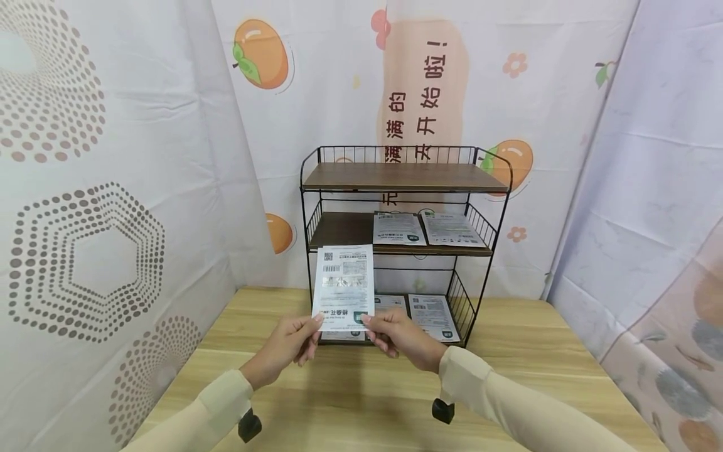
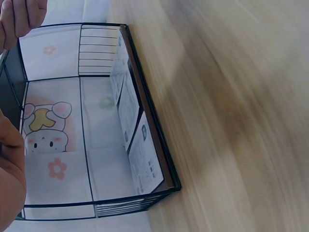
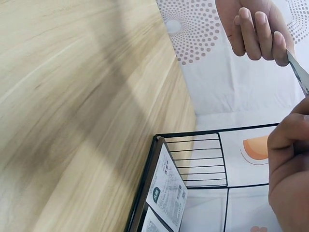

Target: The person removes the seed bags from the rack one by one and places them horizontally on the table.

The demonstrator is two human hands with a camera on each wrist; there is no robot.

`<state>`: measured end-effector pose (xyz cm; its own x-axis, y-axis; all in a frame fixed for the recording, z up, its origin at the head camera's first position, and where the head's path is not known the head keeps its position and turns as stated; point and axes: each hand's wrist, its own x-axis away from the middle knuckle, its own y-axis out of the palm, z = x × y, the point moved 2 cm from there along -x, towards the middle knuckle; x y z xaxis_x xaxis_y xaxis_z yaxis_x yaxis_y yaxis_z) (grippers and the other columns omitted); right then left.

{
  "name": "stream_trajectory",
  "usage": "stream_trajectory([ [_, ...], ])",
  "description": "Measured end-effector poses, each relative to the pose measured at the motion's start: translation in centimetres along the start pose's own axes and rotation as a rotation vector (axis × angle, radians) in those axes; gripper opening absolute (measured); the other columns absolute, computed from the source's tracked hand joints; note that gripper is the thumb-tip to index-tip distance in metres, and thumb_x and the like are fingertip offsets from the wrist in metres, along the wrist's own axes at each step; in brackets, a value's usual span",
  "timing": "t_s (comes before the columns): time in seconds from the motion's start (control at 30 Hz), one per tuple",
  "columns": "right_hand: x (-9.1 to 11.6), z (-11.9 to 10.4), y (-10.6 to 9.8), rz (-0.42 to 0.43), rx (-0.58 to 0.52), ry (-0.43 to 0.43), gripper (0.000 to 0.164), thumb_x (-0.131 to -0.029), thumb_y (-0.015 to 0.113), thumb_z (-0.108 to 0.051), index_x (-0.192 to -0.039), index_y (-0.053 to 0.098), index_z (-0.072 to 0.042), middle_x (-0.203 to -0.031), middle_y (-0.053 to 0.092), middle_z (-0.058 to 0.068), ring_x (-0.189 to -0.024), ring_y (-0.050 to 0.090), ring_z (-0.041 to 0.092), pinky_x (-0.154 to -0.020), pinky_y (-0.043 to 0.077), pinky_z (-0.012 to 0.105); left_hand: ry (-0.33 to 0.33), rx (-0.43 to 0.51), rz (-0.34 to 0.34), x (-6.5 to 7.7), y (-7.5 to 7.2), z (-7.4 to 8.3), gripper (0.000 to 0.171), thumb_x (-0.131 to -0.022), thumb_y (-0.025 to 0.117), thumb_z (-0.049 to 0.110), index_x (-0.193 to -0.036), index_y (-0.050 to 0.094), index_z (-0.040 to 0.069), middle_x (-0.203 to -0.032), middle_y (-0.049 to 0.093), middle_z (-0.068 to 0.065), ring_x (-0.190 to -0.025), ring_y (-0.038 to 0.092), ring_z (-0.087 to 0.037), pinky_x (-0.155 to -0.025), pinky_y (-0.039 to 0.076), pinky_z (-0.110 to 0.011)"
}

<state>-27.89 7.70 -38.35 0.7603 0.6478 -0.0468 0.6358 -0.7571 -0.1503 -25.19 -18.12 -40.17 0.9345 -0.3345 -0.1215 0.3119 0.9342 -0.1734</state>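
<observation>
In the head view, my left hand pinches the lower left corner of a white printed seed packet. My right hand grips its lower right corner between thumb and fingers. The packet is held tilted up before the left part of a rack, near the middle shelf. A second edge along its left side suggests another layer behind it. Only the packet's thin edge shows in the right wrist view, between the two hands. Part of the lower shelf is hidden behind it.
The black wire rack has three brown shelves and stands on a wooden table. Two packets lie on the right of the middle shelf. Three more packets lie on the bottom shelf. Patterned curtains surround the table.
</observation>
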Motion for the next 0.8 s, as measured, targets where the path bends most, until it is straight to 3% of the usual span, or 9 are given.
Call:
stream_trajectory([
  [0.2,0.3,0.7,0.5,-0.018,-0.004,-0.014,0.056,-0.107,0.055,-0.039,-0.077,0.054,0.007,-0.061,0.049,0.000,-0.050,0.038,0.011,-0.045,0.033,0.022,-0.029,0.021,-0.019,0.8,0.1,-0.8,0.060,-0.106,0.053,0.048,-0.085,0.052,-0.008,-0.062,0.058,-0.003,-0.048,0.046,-0.009,-0.047,0.039,-0.021],
  [0.43,0.6,1.5,1.1,-0.026,-0.005,-0.005,0.052,-0.106,0.056,-0.039,-0.075,0.056,0.003,-0.061,0.049,-0.001,-0.050,0.038,0.009,-0.046,0.034,0.021,-0.023,0.024,-0.047,1.4,0.2,-1.6,0.058,-0.107,0.051,0.047,-0.084,0.052,-0.006,-0.061,0.058,-0.003,-0.047,0.046,-0.009,-0.047,0.039,-0.021],
  [0.67,0.5,2.1,1.3,-0.033,-0.007,-0.011,0.060,-0.108,0.055,-0.038,-0.083,0.051,0.016,-0.061,0.049,-0.001,-0.050,0.037,0.010,-0.046,0.034,0.021,-0.026,0.020,-0.059,1.4,0.1,-2.1,0.060,-0.108,0.050,0.045,-0.085,0.050,-0.010,-0.061,0.058,-0.002,-0.047,0.046,-0.008,-0.047,0.039,-0.021],
  [0.8,0.4,2.4,1.4,-0.041,-0.022,-0.007,0.057,-0.107,0.055,-0.038,-0.080,0.052,0.012,-0.061,0.049,-0.001,-0.050,0.037,0.010,-0.046,0.034,0.021,-0.019,0.014,-0.079,1.5,-0.1,-2.2,0.061,-0.109,0.049,0.044,-0.086,0.050,-0.012,-0.061,0.057,-0.002,-0.047,0.046,-0.008,-0.047,0.038,-0.021],
])
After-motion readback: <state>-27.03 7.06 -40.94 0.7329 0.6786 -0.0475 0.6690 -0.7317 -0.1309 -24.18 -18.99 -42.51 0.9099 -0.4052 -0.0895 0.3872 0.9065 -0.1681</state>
